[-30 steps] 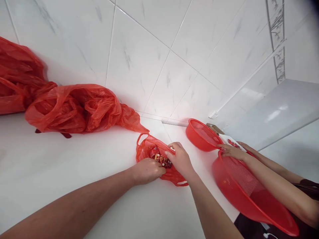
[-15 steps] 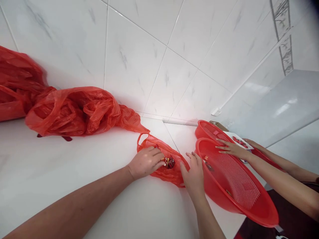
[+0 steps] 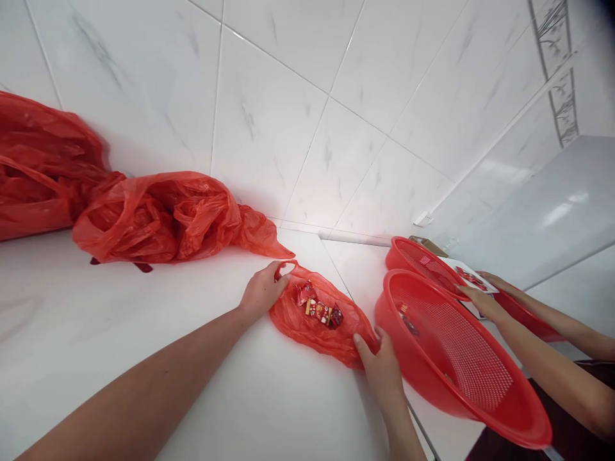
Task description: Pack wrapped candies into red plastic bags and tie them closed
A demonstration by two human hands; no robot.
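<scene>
At far left, against a white marbled tile wall (image 3: pixel 269 115), a bulky, crumpled red translucent plastic bag (image 3: pixel 38 166); just beside it, on a smooth white tabletop (image 3: pixel 72 326), a second crumpled red plastic bag (image 3: pixel 158 221) with a tapering tail. Next, the left hand (image 3: pixel 264 291), fingers curled and pinching the loop handle of a small, flattened red plastic bag (image 3: pixel 288 323), lying mouth-up between both hands. Inside it, three small shiny wrapped packets (image 3: pixel 319 310), close together. At the opposite end, the right hand (image 3: pixel 384 368), thumb inside the rim, fingers outside, spread apart; cannot tell how firmly pinching. Looks like the step of holding the bag open at both ends; next, probably calls for a secure grip on each, packets kept low inside. Just beside the right hand, a large red plastic mesh basket (image 3: pixel 475 358); behind, a smaller red plastic mesh basket (image 3: pixel 416 259); farther right, another person's near hand (image 3: pixel 485 304) and far hand (image 3: pixel 497 282).
</scene>
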